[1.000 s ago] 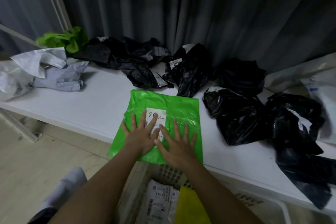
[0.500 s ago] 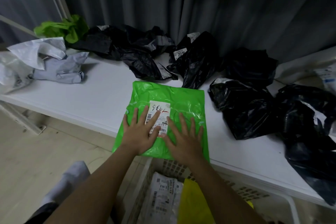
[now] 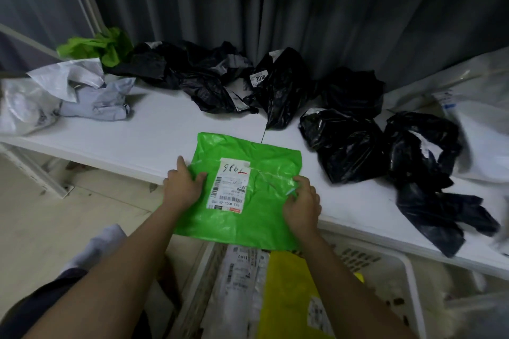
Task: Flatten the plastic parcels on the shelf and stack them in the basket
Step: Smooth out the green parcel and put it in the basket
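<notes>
A flattened green parcel (image 3: 264, 173) with a white shipping label lies at the front of the white shelf (image 3: 143, 132), its near edge hanging over the basket. My left hand (image 3: 183, 188) grips its left edge, thumb on top. My right hand (image 3: 301, 202) pinches its right edge with curled fingers. Below stands the white basket (image 3: 409, 270), holding a yellow parcel (image 3: 289, 300) and a grey-white labelled parcel (image 3: 239, 270).
Several crumpled black parcels (image 3: 347, 143) lie along the back and right of the shelf. Crumpled white and grey parcels (image 3: 82, 96) and a green one (image 3: 99, 45) sit at the left. A large white bag (image 3: 479, 124) is at the far right. Grey curtain behind.
Both hands were pressing flat on the middle of the green parcel. They have slid apart to its left and right edges and taken hold of it.
</notes>
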A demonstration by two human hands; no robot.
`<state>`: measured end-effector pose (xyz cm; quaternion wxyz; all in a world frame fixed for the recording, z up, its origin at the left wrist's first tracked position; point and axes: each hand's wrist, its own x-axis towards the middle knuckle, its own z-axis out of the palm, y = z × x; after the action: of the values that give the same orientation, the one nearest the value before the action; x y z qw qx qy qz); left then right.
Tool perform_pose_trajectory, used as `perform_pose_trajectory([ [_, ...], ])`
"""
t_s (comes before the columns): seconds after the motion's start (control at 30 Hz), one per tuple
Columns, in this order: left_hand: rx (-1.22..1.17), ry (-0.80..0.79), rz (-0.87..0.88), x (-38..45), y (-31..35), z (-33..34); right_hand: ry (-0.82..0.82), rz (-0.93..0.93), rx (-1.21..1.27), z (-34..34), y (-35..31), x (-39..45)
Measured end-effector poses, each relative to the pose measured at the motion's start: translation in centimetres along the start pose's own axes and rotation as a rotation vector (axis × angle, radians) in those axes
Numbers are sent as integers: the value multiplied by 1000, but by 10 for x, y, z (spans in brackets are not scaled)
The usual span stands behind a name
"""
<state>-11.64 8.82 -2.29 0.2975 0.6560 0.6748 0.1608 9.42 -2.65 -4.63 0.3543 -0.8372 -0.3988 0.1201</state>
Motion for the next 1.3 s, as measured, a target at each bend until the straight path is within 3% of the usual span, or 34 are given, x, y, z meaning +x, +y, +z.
perform_pose_trajectory([
  [0.2,-152,-79,8,-72,-2,18,105,-38,167,-43,69,-65],
  [0.4,-173,-236,149,-134,3,76,41,103,176,-83,153,-124],
  [0.6,-21,-429,160,-170,0,134,-76,217,-190,-117,207,-152],
  [0.73,112,-630,89,-175,-7,158,-318,308,-322,-118,220,-156],
  [0.8,241,-781,40,-177,-11,166,-454,252,-447,-119,217,-157],
  [0.9,431,-834,112,-178,-9,170,-486,148,-531,-117,207,-153],
  [1.1,410,-678,338,-174,12,161,-386,37,-527,-111,187,-132],
  [1.3,303,-546,536,-170,65,144,50,-115,-258,-142,155,-89],
])
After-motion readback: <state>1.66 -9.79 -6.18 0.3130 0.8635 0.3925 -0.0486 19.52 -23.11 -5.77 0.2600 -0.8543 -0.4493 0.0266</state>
